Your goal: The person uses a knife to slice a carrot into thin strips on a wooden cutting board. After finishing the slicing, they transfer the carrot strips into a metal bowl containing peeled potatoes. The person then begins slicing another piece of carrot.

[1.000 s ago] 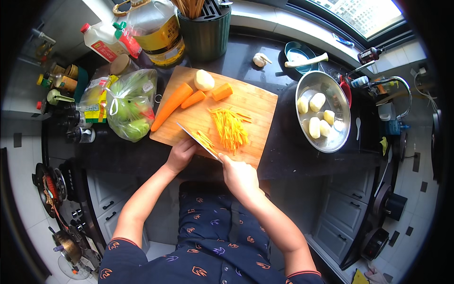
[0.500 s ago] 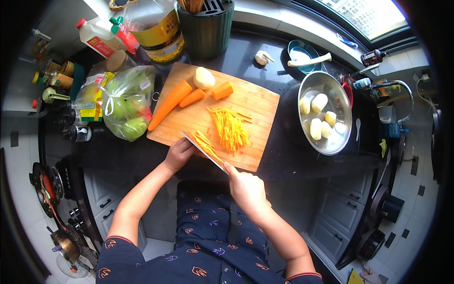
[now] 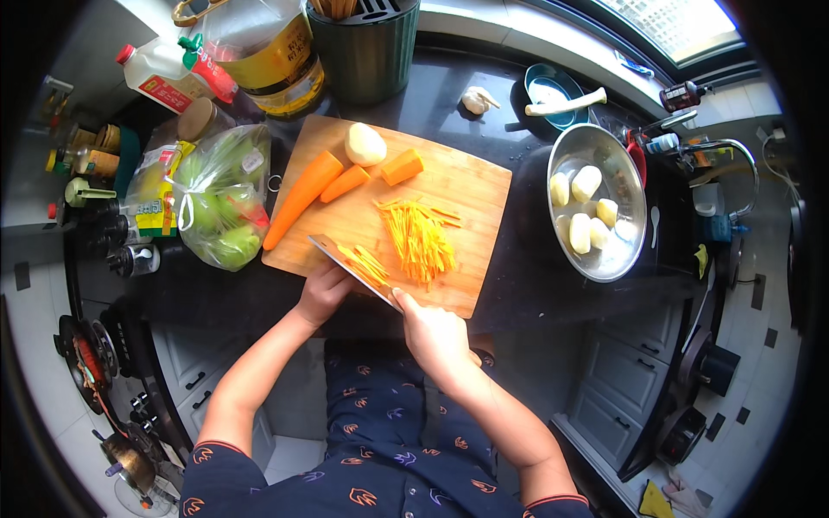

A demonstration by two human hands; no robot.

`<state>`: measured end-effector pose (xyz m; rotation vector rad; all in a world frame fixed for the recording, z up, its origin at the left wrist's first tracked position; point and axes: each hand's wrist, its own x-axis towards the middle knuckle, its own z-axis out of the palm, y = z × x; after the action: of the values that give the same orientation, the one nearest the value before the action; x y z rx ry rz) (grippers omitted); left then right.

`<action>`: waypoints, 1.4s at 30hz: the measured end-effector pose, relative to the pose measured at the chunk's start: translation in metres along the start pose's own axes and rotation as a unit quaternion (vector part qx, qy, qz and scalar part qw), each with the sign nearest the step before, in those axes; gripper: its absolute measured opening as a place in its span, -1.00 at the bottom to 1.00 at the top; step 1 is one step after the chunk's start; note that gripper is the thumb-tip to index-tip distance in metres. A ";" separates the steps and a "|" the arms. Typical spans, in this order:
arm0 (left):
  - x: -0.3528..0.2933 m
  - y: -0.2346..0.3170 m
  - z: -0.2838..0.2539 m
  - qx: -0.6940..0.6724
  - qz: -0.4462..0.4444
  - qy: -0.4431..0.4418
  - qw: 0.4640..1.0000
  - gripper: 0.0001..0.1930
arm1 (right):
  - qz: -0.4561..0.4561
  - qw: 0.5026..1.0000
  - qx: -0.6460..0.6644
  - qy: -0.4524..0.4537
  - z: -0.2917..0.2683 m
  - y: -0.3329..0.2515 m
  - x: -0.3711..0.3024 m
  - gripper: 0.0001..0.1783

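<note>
My right hand (image 3: 439, 341) grips the handle of a kitchen knife (image 3: 329, 248), its blade slanting across the near left of a wooden cutting board (image 3: 484, 203). Against the near side of the blade is my left hand (image 3: 323, 295), fingers bunched together; whatever lies under them is hidden. Thin carrot strips (image 3: 367, 262) lie along the far side of the blade. A bigger heap of carrot shreds (image 3: 419, 242) sits mid-board. Farther back are a long peeled carrot (image 3: 302, 200), two shorter carrot chunks (image 3: 344, 184) (image 3: 402, 167) and a peeled potato (image 3: 365, 144).
Right of the board stands a metal bowl (image 3: 596, 262) holding several peeled potatoes. Behind are a garlic bulb (image 3: 477, 100) and a teal bowl (image 3: 540, 84) with a pale-handled tool across it. At left, a plastic bag (image 3: 226, 203) of green produce touches the board's side; bottles crowd the back.
The knife and both my hands have shifted a little left over the board, and the blade has drawn off the carrot strips slightly. The whole view has also moved a bit.
</note>
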<state>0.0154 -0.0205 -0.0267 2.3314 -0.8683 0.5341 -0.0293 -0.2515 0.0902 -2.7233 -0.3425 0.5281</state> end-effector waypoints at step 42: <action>0.006 0.002 -0.002 0.019 0.009 0.000 1.000 -0.79 | -0.006 1.000 0.017 0.016 0.000 0.006 -0.009 -0.53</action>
<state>0.0176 -0.0232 -0.0211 2.3612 -0.8864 0.5622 -0.0367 -0.2592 0.0905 -2.6921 -0.3389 0.4825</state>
